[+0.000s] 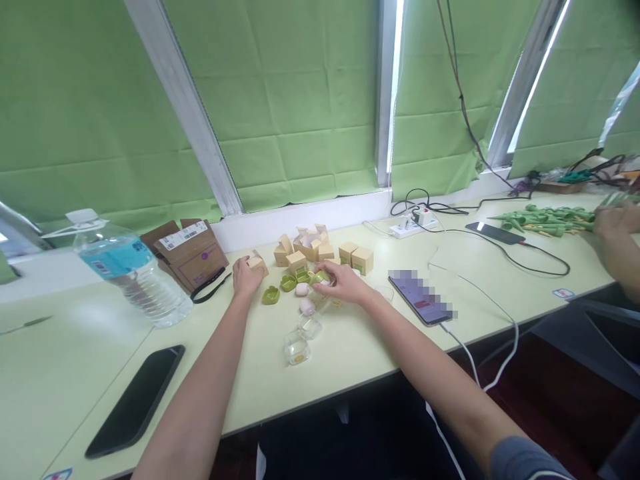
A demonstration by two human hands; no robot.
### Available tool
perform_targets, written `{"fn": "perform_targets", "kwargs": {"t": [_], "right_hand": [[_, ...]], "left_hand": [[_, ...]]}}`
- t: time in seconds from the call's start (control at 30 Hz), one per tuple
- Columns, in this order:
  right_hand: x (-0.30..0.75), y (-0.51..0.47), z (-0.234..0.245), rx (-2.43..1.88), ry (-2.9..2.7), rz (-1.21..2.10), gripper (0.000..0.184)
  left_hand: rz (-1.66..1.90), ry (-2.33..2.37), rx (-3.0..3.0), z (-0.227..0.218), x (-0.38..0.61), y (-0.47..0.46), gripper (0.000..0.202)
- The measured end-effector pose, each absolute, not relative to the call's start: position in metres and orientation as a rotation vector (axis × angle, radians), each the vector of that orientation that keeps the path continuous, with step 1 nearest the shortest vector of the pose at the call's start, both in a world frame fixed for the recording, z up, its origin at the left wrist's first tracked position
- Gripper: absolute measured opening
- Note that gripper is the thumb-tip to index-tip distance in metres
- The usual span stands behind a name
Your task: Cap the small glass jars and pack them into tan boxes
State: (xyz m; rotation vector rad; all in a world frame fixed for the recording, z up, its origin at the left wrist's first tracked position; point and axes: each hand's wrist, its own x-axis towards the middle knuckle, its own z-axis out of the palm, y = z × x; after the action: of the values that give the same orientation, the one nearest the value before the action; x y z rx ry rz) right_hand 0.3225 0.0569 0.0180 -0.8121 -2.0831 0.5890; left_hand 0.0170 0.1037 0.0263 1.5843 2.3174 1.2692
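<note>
Small boxes (320,250) of tan cardboard sit clustered on the counter (350,347) just beyond both my hands, near the window ledge. My left hand (247,279) is curled around one little box (258,263) at the left edge of that cluster, fingers closed on it. My right hand (343,282) rests palm down just right of the green cases (289,283), fingertips pinching one green case (320,276) — pink pieces (304,297) lie right beside it, between my two hands. Two clear plastic shells (303,337) sit nearer to me, just below the right hand. A water bottle (131,270) stands well off to my left, a dark phone (136,400) lies near the counter's edge, and another phone (420,297) lies just right of my right wrist. Far right, another person's hand (617,223) touches a pile of green parts (547,220).
</note>
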Motion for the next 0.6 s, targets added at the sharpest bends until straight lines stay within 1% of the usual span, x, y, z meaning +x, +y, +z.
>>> {"fn": "perform_targets", "kwargs": {"t": [0.27, 0.47, 0.53, 0.6], "right_hand": [[0.322, 0.057, 0.019, -0.813, -2.085, 0.592, 0.038], [0.322, 0.057, 0.019, -0.811, -2.077, 0.613, 0.039], [0.323, 0.056, 0.02, -0.808, -2.076, 0.607, 0.039], [0.322, 0.056, 0.021, -0.811, -2.075, 0.594, 0.037]], "left_hand": [[1.28, 2.27, 1.585, 0.015, 0.006, 0.107, 0.049], [1.39, 2.188, 1.584, 0.015, 0.005, 0.102, 0.044], [1.55, 2.008, 1.548, 0.02, 0.01, 0.098, 0.045], [1.727, 1.666, 1.474, 0.027, 0.019, 0.093, 0.049]]}}
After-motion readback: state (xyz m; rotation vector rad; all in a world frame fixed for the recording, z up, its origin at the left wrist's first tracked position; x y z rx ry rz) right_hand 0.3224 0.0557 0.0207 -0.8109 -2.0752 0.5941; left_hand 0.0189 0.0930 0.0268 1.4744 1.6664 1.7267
